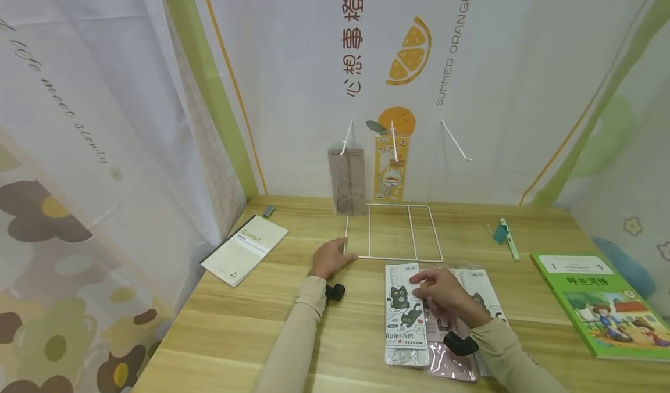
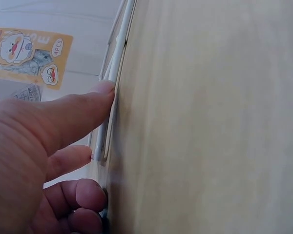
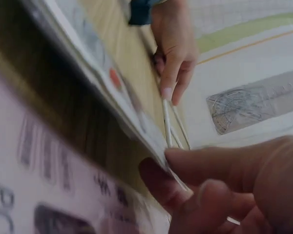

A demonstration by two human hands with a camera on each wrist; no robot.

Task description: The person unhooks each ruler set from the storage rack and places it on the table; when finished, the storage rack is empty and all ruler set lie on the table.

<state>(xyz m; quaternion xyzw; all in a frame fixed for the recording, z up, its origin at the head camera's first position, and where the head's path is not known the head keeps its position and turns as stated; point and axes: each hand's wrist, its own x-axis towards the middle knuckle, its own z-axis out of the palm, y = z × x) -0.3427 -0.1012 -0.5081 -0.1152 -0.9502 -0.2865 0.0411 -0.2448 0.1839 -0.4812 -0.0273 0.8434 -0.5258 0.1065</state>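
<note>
The pale wooden tabletop (image 1: 251,323) spreads under both my arms, and at its far edge stands the white wire display rack (image 1: 394,231), its flat rectangular base lying on the wood toward twelve o'clock from me. Off at three o'clock lies a green picture book (image 1: 602,303), and at nine o'clock a cream booklet (image 1: 244,249) printed "Gambit". Nearer, at about one o'clock, the packets fan out: a white cat-printed ruler-set packet (image 1: 403,314), a pink packet (image 1: 445,338) beside it, and a third partly hidden under my wrist. My left hand (image 1: 330,257) rests at the rack's near left corner, forefinger straight and pressed against the wire, the other fingers loosely curled and holding nothing. My right hand (image 1: 445,291) pinches the top edge of the white packet between thumb and fingertips (image 3: 195,165). The risk I judge here is the glossy sleeve slipping from so slight a pinch, or dragging its neighbours askew; if my left finger eases off, the light rack could skid. That packet lies directly beneath my right palm, at five o'clock from the rack.
</note>
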